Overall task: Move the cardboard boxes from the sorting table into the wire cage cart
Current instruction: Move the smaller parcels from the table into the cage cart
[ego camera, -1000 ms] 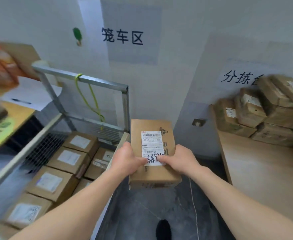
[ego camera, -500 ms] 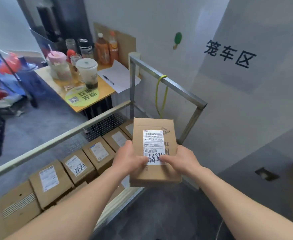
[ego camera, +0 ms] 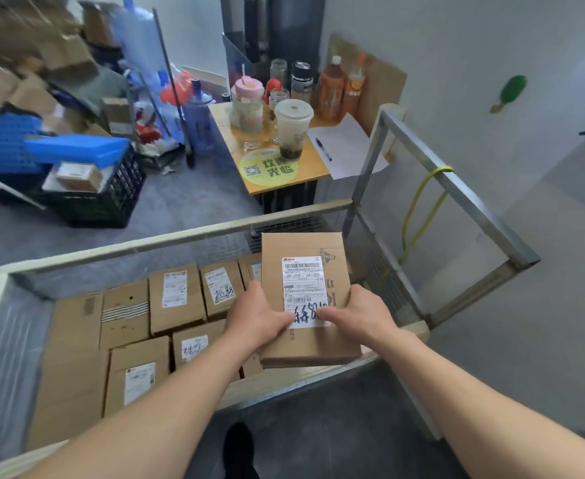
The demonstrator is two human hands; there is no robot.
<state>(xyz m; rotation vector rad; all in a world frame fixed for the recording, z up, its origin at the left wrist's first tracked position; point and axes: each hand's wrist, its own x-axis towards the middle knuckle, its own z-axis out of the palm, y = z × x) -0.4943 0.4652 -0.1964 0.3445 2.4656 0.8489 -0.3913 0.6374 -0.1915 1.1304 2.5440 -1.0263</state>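
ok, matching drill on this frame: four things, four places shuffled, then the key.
1 brown cardboard box with white label
2 black pen
3 yellow cord
4 clear lidded plastic cup

A tied to grey metal cart rail
B on small wooden table
C gripped by left hand and right hand
D on white paper sheet

Pairs: 1-C, 2-D, 3-A, 4-B

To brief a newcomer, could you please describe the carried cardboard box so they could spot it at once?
Start at the metal-framed wire cage cart holding brown cardboard cartons. Over its near right corner, the left hand and right hand grip a flat brown cardboard box. Unlike the cartons lying below, it is held aloft, white shipping label up, thumbs on black handwriting.
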